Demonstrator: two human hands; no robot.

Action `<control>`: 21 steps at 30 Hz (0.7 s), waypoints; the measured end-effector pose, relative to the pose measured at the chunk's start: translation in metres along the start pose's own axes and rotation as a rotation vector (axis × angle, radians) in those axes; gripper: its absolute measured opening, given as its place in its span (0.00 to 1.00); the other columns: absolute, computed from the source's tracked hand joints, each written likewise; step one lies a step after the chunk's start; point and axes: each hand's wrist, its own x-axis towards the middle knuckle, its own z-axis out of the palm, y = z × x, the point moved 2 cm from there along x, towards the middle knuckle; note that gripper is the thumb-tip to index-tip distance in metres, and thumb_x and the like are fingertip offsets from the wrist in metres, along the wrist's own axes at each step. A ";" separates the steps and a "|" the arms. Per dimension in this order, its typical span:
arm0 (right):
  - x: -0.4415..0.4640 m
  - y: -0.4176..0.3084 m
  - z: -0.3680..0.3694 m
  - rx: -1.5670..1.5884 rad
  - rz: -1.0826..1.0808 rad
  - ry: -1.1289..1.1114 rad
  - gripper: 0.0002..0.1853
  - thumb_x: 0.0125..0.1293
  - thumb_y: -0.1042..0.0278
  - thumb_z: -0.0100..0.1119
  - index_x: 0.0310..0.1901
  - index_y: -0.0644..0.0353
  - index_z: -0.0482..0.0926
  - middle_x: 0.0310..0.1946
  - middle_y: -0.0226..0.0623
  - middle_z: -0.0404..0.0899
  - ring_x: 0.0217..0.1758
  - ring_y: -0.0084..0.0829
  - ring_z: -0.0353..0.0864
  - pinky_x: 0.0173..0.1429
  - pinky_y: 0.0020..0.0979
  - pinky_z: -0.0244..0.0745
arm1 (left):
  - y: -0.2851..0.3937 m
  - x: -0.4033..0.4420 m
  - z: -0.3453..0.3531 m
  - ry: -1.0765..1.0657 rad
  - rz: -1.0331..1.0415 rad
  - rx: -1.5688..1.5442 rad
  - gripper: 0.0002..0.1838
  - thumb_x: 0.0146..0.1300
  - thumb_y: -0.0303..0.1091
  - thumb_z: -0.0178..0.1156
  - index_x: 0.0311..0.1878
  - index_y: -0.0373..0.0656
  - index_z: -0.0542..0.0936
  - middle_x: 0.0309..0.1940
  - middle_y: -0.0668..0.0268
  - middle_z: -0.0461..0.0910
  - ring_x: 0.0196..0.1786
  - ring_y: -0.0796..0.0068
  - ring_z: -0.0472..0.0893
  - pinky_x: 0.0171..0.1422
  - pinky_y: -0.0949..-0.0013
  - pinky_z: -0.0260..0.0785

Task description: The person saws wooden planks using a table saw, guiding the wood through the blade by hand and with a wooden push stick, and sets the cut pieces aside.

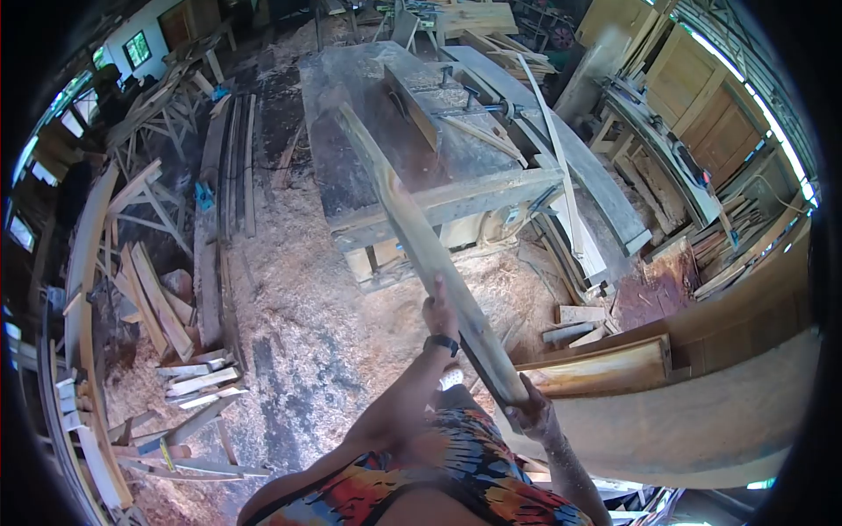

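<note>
A long wooden plank [430, 250] slants from the lower centre up over a worktable [351, 167], its far end above the tabletop. Partway along it, my left hand [440, 316] grips the left edge, a dark band on that wrist. Around the plank's near end, my right hand [537, 416] is closed. On the worktable stands an upright board fence [412, 110], with clamps [471, 101] beside it.
Sawdust [298, 307] covers the floor. Scrap wood [202, 377] and sawhorses [149, 202] lie to the left. Long boards [561, 149] rest right of the worktable. A large curved wooden panel [667, 430] is close on my right. Another bench [658, 149] stands at the right.
</note>
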 end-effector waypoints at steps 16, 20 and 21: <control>0.065 0.025 -0.036 0.496 0.382 -0.012 0.39 0.69 0.58 0.62 0.72 0.76 0.57 0.59 0.51 0.76 0.57 0.29 0.76 0.60 0.26 0.71 | 0.004 0.074 0.071 -0.223 0.388 0.691 0.39 0.76 0.50 0.44 0.75 0.26 0.49 0.71 0.34 0.58 0.74 0.43 0.61 0.78 0.56 0.52; 0.068 0.045 -0.021 0.517 0.437 0.063 0.31 0.70 0.70 0.57 0.69 0.76 0.62 0.63 0.55 0.74 0.64 0.34 0.75 0.64 0.29 0.70 | 0.015 0.124 0.067 -0.416 0.519 0.809 0.33 0.75 0.43 0.47 0.75 0.32 0.56 0.75 0.42 0.55 0.77 0.41 0.55 0.79 0.53 0.50; 0.071 0.051 -0.016 0.543 0.433 0.081 0.30 0.70 0.70 0.57 0.69 0.76 0.62 0.64 0.55 0.73 0.65 0.35 0.74 0.65 0.29 0.69 | 0.017 0.130 0.069 -0.414 0.495 0.869 0.32 0.75 0.42 0.48 0.74 0.33 0.57 0.76 0.44 0.54 0.78 0.42 0.53 0.79 0.53 0.50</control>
